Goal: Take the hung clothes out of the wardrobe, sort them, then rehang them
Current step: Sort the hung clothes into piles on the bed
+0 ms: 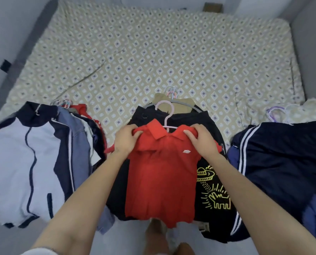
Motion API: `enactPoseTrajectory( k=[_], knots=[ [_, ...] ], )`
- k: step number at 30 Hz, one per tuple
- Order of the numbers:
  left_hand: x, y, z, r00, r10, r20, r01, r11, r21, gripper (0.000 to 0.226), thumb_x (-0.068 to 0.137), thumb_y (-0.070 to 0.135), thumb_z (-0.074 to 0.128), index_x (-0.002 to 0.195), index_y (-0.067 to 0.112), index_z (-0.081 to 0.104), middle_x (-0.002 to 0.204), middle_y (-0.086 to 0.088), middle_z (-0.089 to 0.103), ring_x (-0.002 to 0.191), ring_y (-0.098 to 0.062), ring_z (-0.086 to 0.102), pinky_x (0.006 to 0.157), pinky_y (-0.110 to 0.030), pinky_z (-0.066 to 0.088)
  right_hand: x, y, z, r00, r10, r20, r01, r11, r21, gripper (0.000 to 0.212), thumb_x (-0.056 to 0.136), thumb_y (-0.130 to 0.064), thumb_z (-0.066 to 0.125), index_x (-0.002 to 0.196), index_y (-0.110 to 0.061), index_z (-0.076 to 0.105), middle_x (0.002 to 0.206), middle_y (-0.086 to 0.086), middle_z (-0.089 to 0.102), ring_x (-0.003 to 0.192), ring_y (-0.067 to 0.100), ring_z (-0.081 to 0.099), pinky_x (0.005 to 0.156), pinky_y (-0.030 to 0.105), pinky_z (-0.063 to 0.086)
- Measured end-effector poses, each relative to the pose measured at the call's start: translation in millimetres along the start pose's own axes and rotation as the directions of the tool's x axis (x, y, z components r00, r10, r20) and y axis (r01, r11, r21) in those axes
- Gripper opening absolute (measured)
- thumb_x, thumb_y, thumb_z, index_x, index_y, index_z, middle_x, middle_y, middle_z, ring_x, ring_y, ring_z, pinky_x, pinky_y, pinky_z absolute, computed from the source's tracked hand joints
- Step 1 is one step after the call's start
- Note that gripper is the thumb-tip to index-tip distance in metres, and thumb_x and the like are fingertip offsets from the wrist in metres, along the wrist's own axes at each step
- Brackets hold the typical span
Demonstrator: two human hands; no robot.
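The sheet (153, 52) is lying bare across the upper half of the frame, leaving open room there. Three heaps are crowding the lower part: a jacket pile (33, 153) at lower left, a black pile (214, 181) in the centre, a navy pile (282, 162) at lower right. Narrow strips of sheet are showing between them. The red shirt (161, 181) is covering the centre heap, with the left hand (126, 142) and right hand (201, 142) gripping its shoulders. A pink hanger (165, 115) is sticking up just above it. Grey walls (312, 43) are closing in the left and right edges.
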State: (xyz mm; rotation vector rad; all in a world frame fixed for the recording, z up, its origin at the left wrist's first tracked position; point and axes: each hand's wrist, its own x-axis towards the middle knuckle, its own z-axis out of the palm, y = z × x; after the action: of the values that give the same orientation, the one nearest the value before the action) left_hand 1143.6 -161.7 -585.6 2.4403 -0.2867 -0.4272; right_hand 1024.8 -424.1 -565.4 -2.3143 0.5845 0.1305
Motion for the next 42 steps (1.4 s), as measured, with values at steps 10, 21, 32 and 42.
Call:
enactPoseTrajectory(
  k=[10,21,32,42],
  knots=[
    [-116.7,58.2,-53.0,0.994,0.090,-0.055,-0.094,0.993,-0.067,0.017,0.088,0.034,0.071,0.098,0.021,0.070,0.093,0.007,0.067,0.087,-0.013,0.060,0.077,-0.030,0.044,-93.7,-21.9,-53.8,0.990,-0.079,-0.119,0.076,0.997,-0.029,0.043,0.094,-0.055,0.050,0.086,-0.014,0.060,0.084,0.000,0.058,0.082,0.020,0.055,0.068,0.035,0.039],
    [-261.3,81.2,-88.5,0.956,0.072,-0.285,-0.102,0.990,-0.093,0.025,0.092,0.045,0.064,0.093,0.023,0.073,0.093,0.008,0.071,0.088,-0.013,0.062,0.077,-0.033,0.047,-210.6,-54.2,-92.9,0.960,-0.245,-0.136,0.227,0.965,-0.133,0.043,0.094,-0.056,0.049,0.086,-0.016,0.061,0.089,0.002,0.064,0.089,0.026,0.060,0.069,0.036,0.042],
    [-335.7,44.5,-146.4,0.918,0.012,-0.397,-0.049,0.995,-0.082,0.019,0.089,0.043,0.067,0.086,0.025,0.072,0.086,0.009,0.070,0.086,-0.014,0.062,0.077,-0.035,0.048,-270.6,-115.4,-67.0,0.924,-0.366,-0.112,0.340,0.919,-0.199,0.047,0.094,-0.059,0.047,0.085,-0.015,0.062,0.088,0.005,0.067,0.089,0.030,0.062,0.067,0.034,0.039],
    [-385.9,-55.0,-204.3,0.885,-0.082,-0.459,0.014,0.989,-0.149,0.024,0.089,0.043,0.068,0.086,0.020,0.072,0.087,0.005,0.072,0.083,-0.017,0.061,0.079,-0.037,0.050,-309.4,-199.0,6.9,0.899,-0.436,-0.035,0.423,0.886,-0.190,0.044,0.094,-0.059,0.048,0.082,-0.017,0.058,0.083,0.002,0.065,0.087,0.026,0.061,0.066,0.035,0.040]
  ],
)
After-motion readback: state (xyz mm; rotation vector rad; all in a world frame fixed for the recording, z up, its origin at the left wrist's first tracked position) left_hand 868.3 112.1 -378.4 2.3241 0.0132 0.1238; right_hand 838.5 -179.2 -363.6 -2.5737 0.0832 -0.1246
